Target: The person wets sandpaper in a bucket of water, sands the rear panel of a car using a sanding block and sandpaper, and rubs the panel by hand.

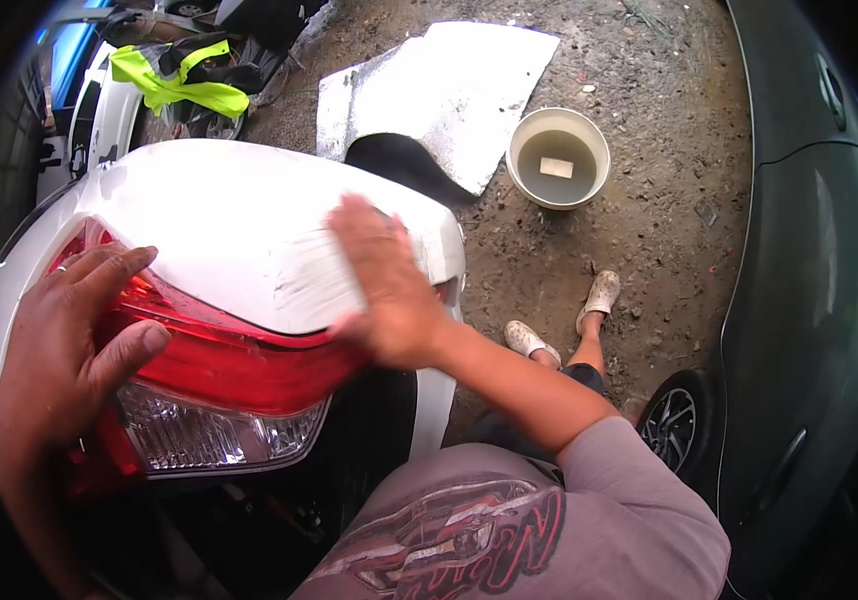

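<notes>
My left hand rests on the red tail light of a white car, fingers and thumb apart, a ring on one finger. My right hand lies flat on the white body panel just above the light, slightly smeared by motion. Its fingers are stretched out. A small dark edge shows beside them; what lies under the palm, if anything, is hidden. Dull grey-white streaks mark the panel around this hand. Below the red part sits a clear lens section.
A white bucket of cloudy water with a pale block floating stands on muddy ground. Silvery sheeting lies behind the car. A dark car borders the right side. A neon-yellow garment hangs at upper left.
</notes>
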`<state>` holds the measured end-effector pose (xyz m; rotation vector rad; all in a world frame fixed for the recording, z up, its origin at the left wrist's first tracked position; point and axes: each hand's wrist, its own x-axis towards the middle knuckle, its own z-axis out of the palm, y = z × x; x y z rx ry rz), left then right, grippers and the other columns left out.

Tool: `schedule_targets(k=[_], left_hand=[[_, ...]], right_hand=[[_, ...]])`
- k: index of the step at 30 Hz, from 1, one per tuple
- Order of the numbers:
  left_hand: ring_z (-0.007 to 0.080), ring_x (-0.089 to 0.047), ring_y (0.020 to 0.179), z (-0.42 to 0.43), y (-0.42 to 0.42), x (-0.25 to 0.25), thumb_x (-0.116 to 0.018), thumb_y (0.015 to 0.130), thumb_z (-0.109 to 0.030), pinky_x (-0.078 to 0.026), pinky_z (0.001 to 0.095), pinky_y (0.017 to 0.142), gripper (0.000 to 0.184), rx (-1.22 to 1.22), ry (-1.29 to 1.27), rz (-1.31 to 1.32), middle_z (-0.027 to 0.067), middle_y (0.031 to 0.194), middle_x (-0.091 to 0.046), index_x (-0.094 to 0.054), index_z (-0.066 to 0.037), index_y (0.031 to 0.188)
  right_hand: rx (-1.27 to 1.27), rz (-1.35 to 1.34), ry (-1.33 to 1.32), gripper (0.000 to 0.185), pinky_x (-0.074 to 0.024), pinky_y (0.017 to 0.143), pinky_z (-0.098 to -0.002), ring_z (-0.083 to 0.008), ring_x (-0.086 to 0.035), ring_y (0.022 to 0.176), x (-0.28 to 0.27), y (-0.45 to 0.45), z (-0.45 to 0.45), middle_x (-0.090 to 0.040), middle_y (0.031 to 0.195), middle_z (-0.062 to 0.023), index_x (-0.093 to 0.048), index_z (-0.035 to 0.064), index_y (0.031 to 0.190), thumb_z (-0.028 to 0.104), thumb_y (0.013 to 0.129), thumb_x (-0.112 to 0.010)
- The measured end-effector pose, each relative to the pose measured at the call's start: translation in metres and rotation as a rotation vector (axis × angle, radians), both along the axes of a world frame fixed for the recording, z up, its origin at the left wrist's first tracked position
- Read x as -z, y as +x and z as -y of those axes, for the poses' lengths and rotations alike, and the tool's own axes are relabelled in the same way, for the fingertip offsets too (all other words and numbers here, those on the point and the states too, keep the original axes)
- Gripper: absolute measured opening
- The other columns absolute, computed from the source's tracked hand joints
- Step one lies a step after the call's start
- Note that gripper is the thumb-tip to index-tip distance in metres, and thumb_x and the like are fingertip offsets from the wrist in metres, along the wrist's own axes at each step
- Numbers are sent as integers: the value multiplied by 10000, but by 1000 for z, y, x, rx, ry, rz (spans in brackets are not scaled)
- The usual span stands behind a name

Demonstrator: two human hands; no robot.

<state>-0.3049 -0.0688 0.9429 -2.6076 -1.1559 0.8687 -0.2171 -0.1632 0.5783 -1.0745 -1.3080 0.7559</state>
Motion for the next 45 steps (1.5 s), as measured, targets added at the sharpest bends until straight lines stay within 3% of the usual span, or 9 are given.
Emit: schedule_targets(k=[3, 8, 14, 22, 27, 38, 41, 42, 45], left_hand=[[504, -641, 1291, 1, 7, 0, -642, 918, -736, -465, 523, 1137, 917, -127, -32, -3, 326, 1372, -676, -689, 57, 1375], [503, -641, 1300, 6, 22, 3, -628, 932, -728, -471, 512, 1132, 919, -211, -106, -33, 328, 1377, -676, -675, 73, 1382], [490, -648, 1303, 7, 24, 0, -627, 959, -701, -475, 502, 1132, 887, -189, -99, -41, 332, 1390, -672, -666, 66, 1403], [449, -681, 1165, 7, 5, 3, -685, 964, -591, -498, 489, 1062, 769, -36, -21, 86, 263, 1222, -727, -687, 67, 1361], [413, -630, 1275, 26, 20, -16, -696, 981, -547, -432, 496, 1149, 699, -45, 62, -9, 234, 1318, -719, -674, -13, 1431], [380, -688, 1160, 18, 6, -42, -756, 977, -399, -532, 476, 1024, 615, 84, 352, 301, 185, 1256, -719, -648, -18, 1447], [388, -700, 1147, 64, 25, -16, -778, 964, -354, -554, 470, 999, 560, -10, 348, 612, 190, 1252, -728, -669, -22, 1400], [391, -706, 1145, 86, 32, 5, -782, 962, -343, -561, 472, 995, 535, -51, 338, 735, 195, 1247, -733, -679, -22, 1378], [379, -728, 1124, 149, 48, 86, -810, 933, -236, -582, 461, 981, 453, -313, 329, 1045, 198, 1216, -750, -710, -21, 1320]], right_hand=[[62, -144, -185, 1138, -40, 1313, -667, -432, -112, 1686, 48, -10, 10, -166, 1801, -266, -150, 47, 1749, 847, 993, -438], [-15, 264, 253, 1220, -23, 1307, -700, -418, -143, 1684, -85, -8, 12, -198, 1795, -259, -228, 8, 1720, 924, 931, -399], [125, -124, -246, 1122, -108, 1325, -643, -441, -172, 1668, 69, -15, 17, -231, 1769, -294, -197, -18, 1717, 802, 1005, -480], [11, 156, 210, 1158, -97, 1335, -616, -431, -178, 1672, -77, -9, 4, -215, 1785, -273, -188, 21, 1739, 833, 976, -505], [142, -248, -278, 784, -193, 1345, -451, -447, -266, 1638, 28, -12, 10, -327, 1726, -318, -325, -80, 1661, 480, 1143, -505], [-104, -451, -933, 606, -571, 961, -439, -324, -719, 1163, 4, 42, 5, -686, 1359, -218, -530, -7, 1566, 262, 1045, -682], [-452, -786, -1200, 832, -562, 771, -399, -283, -729, 1018, -14, 82, -30, -676, 1201, -195, -305, 20, 1643, 107, 955, -765], [-641, -900, -1179, 938, -595, 747, -427, -320, -692, 1049, 33, 83, -51, -572, 1398, -261, -270, -29, 1645, 15, 884, -816], [-479, -574, -1081, 746, -619, 826, -421, -310, -725, 1074, -15, 118, -55, -621, 1350, -233, -387, -43, 1582, -44, 924, -739]])
